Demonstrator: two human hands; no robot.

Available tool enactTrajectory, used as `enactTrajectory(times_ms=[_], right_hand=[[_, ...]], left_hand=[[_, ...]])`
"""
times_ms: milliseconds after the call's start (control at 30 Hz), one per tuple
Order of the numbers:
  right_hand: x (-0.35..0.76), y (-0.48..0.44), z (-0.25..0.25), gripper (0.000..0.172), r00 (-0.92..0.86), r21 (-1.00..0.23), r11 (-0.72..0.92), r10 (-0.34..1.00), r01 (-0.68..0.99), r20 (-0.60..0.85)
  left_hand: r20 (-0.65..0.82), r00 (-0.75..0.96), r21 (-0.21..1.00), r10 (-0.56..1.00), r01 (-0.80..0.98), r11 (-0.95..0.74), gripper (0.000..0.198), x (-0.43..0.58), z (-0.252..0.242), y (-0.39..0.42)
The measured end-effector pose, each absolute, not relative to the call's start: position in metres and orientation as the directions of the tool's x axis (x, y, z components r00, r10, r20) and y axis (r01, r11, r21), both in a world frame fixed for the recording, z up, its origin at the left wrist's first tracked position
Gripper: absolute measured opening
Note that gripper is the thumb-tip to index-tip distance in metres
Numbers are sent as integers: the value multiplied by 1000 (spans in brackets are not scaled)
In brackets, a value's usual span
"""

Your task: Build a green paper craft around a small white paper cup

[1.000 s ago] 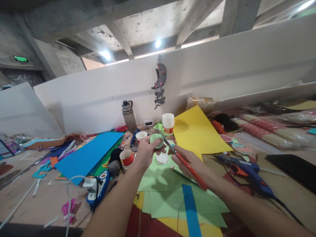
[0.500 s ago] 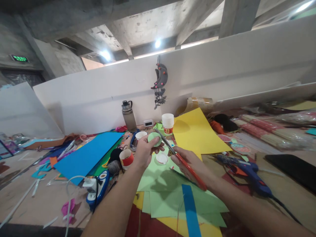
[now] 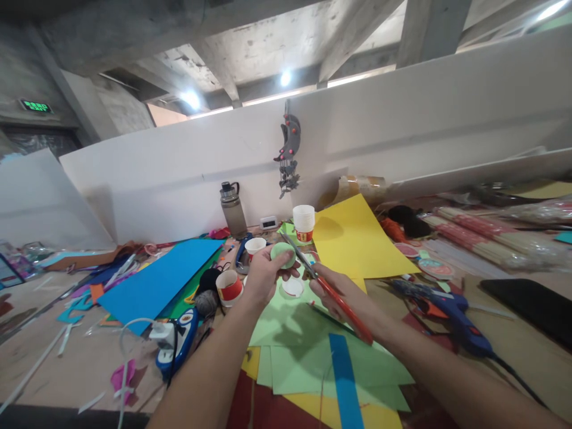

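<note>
Between thumb and fingers, my left hand (image 3: 264, 275) pinches a light green paper disc (image 3: 281, 255). My right hand (image 3: 342, 292) is closed round the red handles of a pair of scissors (image 3: 339, 301). The blades point up and away, right beside the disc's right edge; whether they touch it I cannot tell. Below the hands lie light green paper sheets (image 3: 286, 330), with a small white round piece (image 3: 292, 288) on them. A pencil (image 3: 328, 314) lies partly hidden under my right hand. A blue paper strip (image 3: 346, 381) crosses the sheets near the front.
Left are a red-and-white paper cup (image 3: 229, 287), a blue power strip (image 3: 181, 339) with a cable, and blue card (image 3: 163, 277). Behind stand stacked cups (image 3: 304, 223) and a bottle (image 3: 233, 210). Yellow card (image 3: 361, 241), a blue glue gun (image 3: 456, 316) and a black tablet-like slab (image 3: 531, 307) lie right.
My left hand has shifted slightly right with the green disc, bringing it closer to the blades. The scissors have barely moved. The hanging moon ornament has turned a little.
</note>
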State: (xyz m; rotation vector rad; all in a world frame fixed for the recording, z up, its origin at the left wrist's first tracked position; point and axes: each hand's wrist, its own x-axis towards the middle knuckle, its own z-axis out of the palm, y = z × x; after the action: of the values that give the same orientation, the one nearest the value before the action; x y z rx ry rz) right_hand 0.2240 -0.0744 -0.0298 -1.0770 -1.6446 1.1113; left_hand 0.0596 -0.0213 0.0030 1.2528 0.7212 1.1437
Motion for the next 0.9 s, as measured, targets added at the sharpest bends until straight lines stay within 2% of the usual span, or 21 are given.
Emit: enactTrajectory(times_ms=[167, 433, 900], right_hand=[[224, -78, -24, 26, -250, -952, 224, 953, 208, 169], [225, -79, -20, 27, -224, -927, 285, 946, 244, 233], [225, -80, -19, 28, -250, -956, 201, 957, 211, 146]], left_hand=[[159, 316, 965, 935, -251, -79, 32, 59, 4, -22], [154, 298, 962, 942, -261, -75, 32, 58, 5, -22], [176, 260, 945, 949, -315, -89, 29, 56, 4, -18]])
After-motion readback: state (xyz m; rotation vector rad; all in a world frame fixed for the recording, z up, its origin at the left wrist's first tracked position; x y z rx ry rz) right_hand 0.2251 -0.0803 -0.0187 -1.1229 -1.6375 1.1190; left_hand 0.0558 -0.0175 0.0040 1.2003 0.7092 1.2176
